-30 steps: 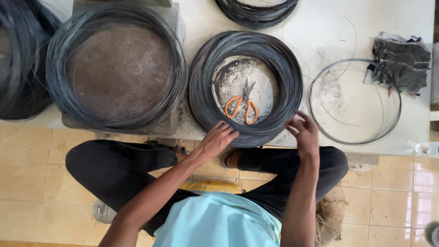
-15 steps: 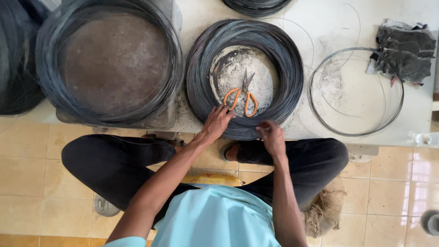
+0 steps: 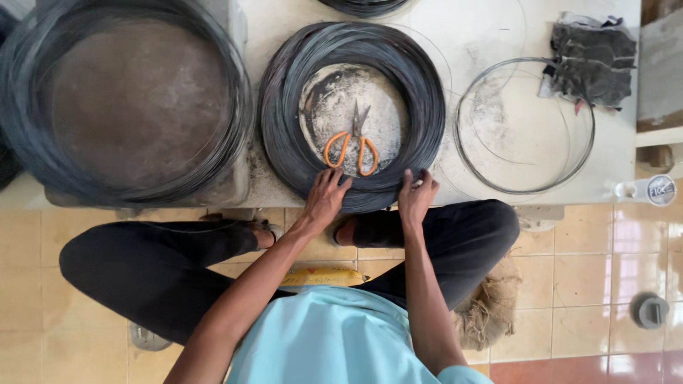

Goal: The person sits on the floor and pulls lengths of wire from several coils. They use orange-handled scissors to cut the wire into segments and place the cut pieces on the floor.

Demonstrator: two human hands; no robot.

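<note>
Head view, looking straight down: nearest is a pale blue shirt [image 3: 334, 338], then crossed legs in black trousers [image 3: 163, 267] over a tiled floor [image 3: 590, 284] of cream squares; a flat yellow package [image 3: 320, 276] lies on the tiles between the legs, its print too small to tell. Both hands lie on the near edge of the dark wire coil [image 3: 284, 121]: the left hand [image 3: 324, 200] spread flat, fingers open, the right hand [image 3: 415, 197] with fingers bent over the strands. The coil lies flat on the dusty white table [image 3: 477, 28], at its front edge. Inside the ring are orange-handled scissors [image 3: 353, 146], long axis running away from the person, blades pointing far. Left stands a larger coil [image 3: 21, 153] on a brown disc; right, a thin wire loop [image 3: 525, 124] and dark gloves [image 3: 592, 64].
</note>
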